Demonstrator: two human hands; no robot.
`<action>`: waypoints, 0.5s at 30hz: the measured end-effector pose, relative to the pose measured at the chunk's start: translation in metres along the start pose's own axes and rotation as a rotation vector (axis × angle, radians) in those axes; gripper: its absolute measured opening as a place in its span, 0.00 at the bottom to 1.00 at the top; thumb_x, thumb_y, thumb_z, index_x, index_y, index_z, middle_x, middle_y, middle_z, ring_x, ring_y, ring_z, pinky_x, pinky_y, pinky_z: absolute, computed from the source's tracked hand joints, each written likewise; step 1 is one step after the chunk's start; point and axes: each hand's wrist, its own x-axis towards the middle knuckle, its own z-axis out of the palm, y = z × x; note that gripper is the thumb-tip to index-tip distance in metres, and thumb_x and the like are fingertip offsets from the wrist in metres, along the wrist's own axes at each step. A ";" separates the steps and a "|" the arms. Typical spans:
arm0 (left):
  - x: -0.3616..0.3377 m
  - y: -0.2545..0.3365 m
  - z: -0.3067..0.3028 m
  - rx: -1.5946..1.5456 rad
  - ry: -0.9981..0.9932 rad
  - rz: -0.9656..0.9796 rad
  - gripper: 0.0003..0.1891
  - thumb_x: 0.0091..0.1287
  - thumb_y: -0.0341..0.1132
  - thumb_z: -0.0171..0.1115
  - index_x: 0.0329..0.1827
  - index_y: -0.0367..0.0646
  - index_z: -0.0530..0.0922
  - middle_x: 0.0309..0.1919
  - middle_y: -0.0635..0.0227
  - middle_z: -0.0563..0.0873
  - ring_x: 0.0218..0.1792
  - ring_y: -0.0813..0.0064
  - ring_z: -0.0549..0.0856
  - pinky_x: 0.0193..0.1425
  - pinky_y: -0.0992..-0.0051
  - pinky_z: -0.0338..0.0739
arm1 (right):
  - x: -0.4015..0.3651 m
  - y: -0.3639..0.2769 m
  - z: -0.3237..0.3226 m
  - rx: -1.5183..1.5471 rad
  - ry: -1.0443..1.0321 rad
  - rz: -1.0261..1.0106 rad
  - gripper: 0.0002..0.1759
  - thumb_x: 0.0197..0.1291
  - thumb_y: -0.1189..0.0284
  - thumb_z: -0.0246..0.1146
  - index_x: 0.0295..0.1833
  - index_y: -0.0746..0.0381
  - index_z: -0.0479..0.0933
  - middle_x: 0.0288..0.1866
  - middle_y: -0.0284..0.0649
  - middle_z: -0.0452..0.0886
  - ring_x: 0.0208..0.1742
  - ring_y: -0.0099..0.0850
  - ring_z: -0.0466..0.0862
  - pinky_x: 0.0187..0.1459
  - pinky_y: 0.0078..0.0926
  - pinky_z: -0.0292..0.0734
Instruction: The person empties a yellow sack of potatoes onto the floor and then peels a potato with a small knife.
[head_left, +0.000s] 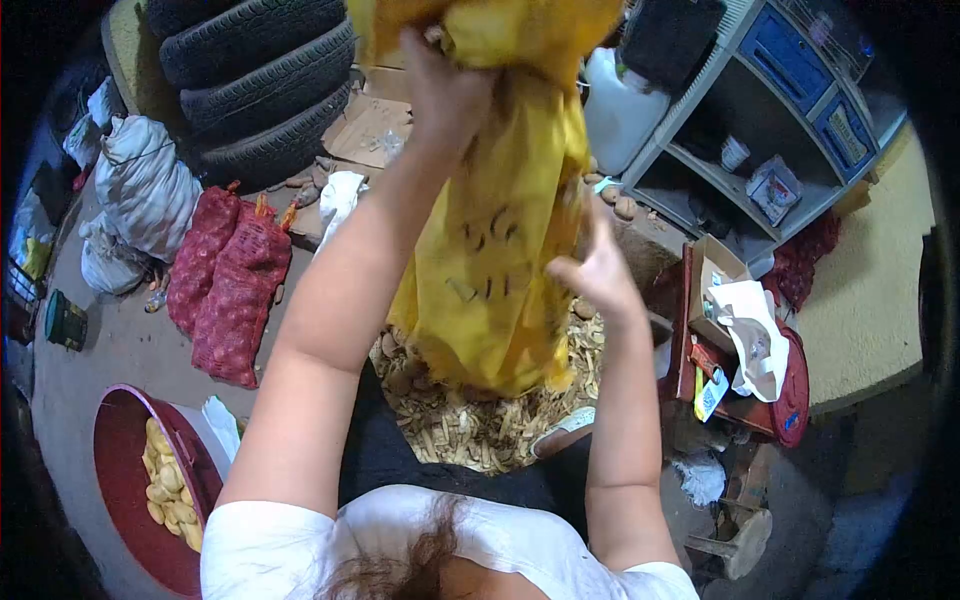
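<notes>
A long yellow sack [490, 240] with dark lettering hangs in front of me, its upper part folded over near the top of the view. My left hand [445, 95] is closed around the cloth just below that fold. Beside the sack's right edge is my right hand [603, 270], fingers stretched upward and thumb apart, with the thumb tip overlapping the cloth. The sack's ragged lower end hangs over a heap of peelings [480, 430] between my legs.
Peeled potatoes [170, 480] fill part of a dark red tub [120, 510] at lower left. Red mesh sacks [235, 285], a white sack [145, 185] and stacked tyres [265, 75] stand beyond. On the right are a grey cabinet [690, 165], a cardboard box [712, 265] and a stool [745, 540].
</notes>
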 end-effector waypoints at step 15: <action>0.013 -0.066 -0.098 0.019 -0.100 -0.830 0.42 0.55 0.31 0.63 0.66 0.39 0.43 0.57 0.57 0.69 0.57 0.68 0.70 0.59 0.72 0.65 | 0.095 0.061 0.039 1.113 0.545 0.342 0.15 0.67 0.70 0.42 0.52 0.67 0.69 0.48 0.43 0.75 0.47 0.36 0.76 0.49 0.36 0.74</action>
